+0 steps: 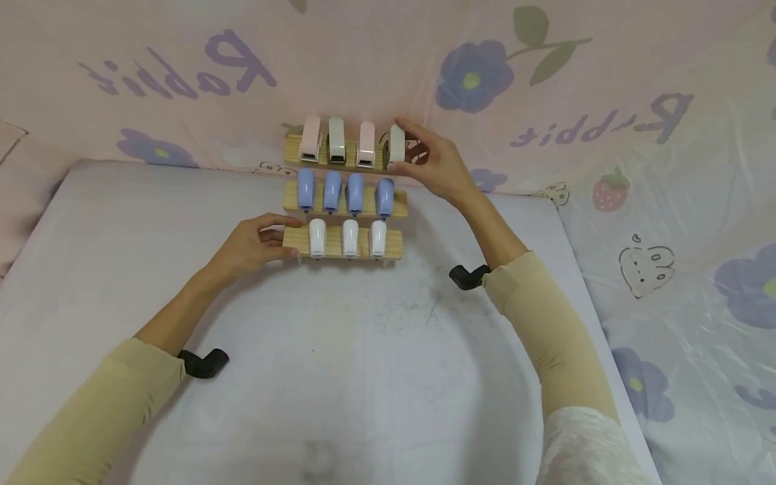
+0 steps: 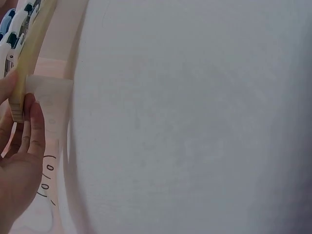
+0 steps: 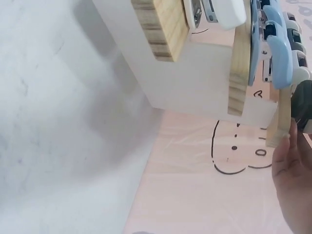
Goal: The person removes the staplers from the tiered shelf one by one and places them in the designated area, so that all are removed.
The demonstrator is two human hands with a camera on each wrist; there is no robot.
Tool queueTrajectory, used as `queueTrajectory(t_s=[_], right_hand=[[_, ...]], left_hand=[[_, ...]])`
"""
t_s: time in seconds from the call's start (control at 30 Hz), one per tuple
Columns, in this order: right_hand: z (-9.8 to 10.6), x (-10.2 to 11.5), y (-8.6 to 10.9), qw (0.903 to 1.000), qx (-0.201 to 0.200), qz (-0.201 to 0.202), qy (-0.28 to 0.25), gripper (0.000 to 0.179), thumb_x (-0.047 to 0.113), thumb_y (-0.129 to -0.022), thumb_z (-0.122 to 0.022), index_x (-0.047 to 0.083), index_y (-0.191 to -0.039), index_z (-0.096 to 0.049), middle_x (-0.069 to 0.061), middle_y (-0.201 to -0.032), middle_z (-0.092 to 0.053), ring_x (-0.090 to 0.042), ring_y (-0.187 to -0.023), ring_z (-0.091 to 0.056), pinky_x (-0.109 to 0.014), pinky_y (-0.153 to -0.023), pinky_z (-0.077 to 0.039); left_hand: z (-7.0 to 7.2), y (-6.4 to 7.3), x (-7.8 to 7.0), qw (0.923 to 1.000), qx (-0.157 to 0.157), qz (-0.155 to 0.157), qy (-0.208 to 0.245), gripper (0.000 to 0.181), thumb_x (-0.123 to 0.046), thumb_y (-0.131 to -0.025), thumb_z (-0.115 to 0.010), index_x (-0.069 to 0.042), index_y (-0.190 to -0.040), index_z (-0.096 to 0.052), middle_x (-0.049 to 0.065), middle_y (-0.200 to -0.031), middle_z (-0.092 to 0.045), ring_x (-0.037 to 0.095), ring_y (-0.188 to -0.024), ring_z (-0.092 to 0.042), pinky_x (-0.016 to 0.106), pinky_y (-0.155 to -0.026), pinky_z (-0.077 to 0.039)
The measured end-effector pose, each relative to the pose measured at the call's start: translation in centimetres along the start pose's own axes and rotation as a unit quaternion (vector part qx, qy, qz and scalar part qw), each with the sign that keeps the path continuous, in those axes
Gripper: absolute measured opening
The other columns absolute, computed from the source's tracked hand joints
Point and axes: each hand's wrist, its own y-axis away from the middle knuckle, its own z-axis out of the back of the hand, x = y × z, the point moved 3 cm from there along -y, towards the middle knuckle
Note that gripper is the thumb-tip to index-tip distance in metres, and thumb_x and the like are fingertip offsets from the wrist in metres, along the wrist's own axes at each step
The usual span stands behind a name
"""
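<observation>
A tiered stand has three wooden boards, each carrying a row of staplers. My right hand [image 1: 442,165] holds a pale green stapler [image 1: 397,143] at the right end of the top board [image 1: 351,149], thumb at its near end and fingers at its far end. In the right wrist view that stapler's dark underside [image 3: 303,100] shows beside the fingers. My left hand [image 1: 247,246] grips the left end of the bottom board [image 1: 333,244]. The left wrist view shows its thumb on one face of the wooden board [image 2: 33,44] and its fingers around the other.
Pink and green staplers [image 1: 311,138] share the top board. Blue staplers [image 1: 332,190] fill the middle one, and white staplers [image 1: 349,237] stand on the bottom one. Behind the white table [image 1: 364,377] hangs a flower-printed pink sheet [image 1: 364,54].
</observation>
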Motion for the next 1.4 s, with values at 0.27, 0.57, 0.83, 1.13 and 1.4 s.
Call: queueTrajectory(t_s=[0.27,0.57,0.83,1.13,1.4], right_hand=[[0.8,-0.2,0.5,0.9994,-0.014,-0.008,-0.031,0.074,0.017,-0.085,-0.081,0.018,-0.150,-0.046,-0.007,-0.123,-0.060,-0.016,-0.094,-0.060,-0.029,-0.086,-0.051],[1.6,-0.8,1.1,0.9991,-0.009,-0.011,-0.040,0.073,0.014,-0.087,-0.079,0.020,-0.151,-0.045,-0.008,-0.132,-0.059,-0.019,-0.096,-0.063,-0.033,-0.087,-0.052],[2.2,-1.5,2.3,0.9966,-0.008,-0.037,-0.074,0.074,0.005,-0.087,-0.076,0.016,-0.152,-0.042,-0.014,-0.135,-0.057,-0.025,-0.102,-0.065,-0.026,-0.086,-0.053],[3.0,-1.4,3.7,0.9952,-0.009,-0.057,-0.079,0.075,0.003,-0.086,-0.077,0.015,-0.152,-0.042,-0.016,-0.137,-0.055,-0.025,-0.102,-0.065,-0.025,-0.086,-0.053],[2.8,-4.5,4.2,0.9931,-0.017,-0.073,-0.091,0.077,0.004,-0.085,-0.078,0.021,-0.151,-0.044,-0.012,-0.137,-0.055,-0.022,-0.104,-0.065,-0.025,-0.087,-0.052]], left_hand=[[0.1,0.0,0.0,0.9999,-0.005,-0.004,0.016,0.053,-0.012,-0.085,-0.080,-0.006,-0.134,-0.059,0.020,-0.120,-0.066,0.013,-0.103,-0.067,0.023,-0.080,-0.054],[0.1,0.1,-0.2,0.9996,-0.011,0.005,0.025,0.054,-0.009,-0.085,-0.080,-0.005,-0.134,-0.059,0.021,-0.120,-0.066,0.013,-0.101,-0.068,0.023,-0.080,-0.054],[0.1,0.2,-0.3,0.9996,-0.013,0.016,0.019,0.052,-0.009,-0.086,-0.079,-0.007,-0.133,-0.059,0.019,-0.120,-0.067,0.013,-0.102,-0.067,0.023,-0.080,-0.054],[0.2,0.2,-0.3,0.9996,-0.011,0.021,0.014,0.052,-0.011,-0.085,-0.080,-0.007,-0.133,-0.060,0.020,-0.119,-0.067,0.013,-0.101,-0.068,0.023,-0.080,-0.054],[0.0,0.3,-0.3,0.9996,-0.004,0.015,0.026,0.053,-0.011,-0.085,-0.080,-0.005,-0.133,-0.059,0.021,-0.119,-0.066,0.014,-0.102,-0.067,0.023,-0.080,-0.054]])
